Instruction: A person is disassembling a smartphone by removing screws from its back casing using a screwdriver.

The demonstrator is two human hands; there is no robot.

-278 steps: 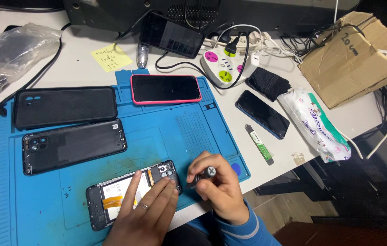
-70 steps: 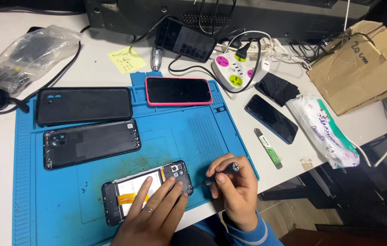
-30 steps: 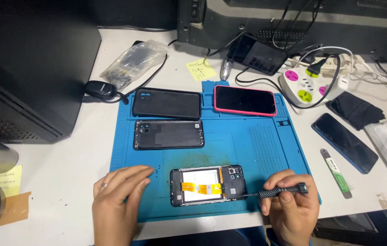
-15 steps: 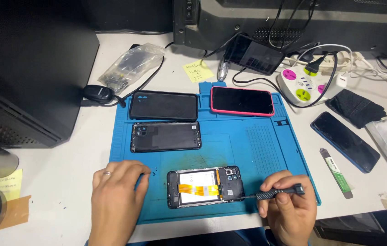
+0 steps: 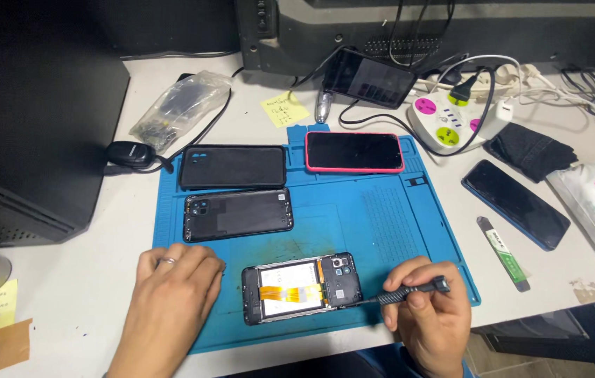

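Head view showing opened phone (image 5: 302, 288) lying between both hands, back cover (image 5: 238, 214) already off beyond left fingers (image 5: 185, 262). Right hand (image 5: 427, 315) pinching screwdriver (image 5: 402, 292), tip touching phone's edge; left hand (image 5: 168, 301) resting spread on blue mat (image 5: 381, 210). Inner parts remaining fitted.

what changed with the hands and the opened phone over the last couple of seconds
The left hand came off the opened black phone with its white battery exposed and now lies flat on the blue rubber mat beside it. The right hand still grips the black screwdriver, tip at the phone's camera end.
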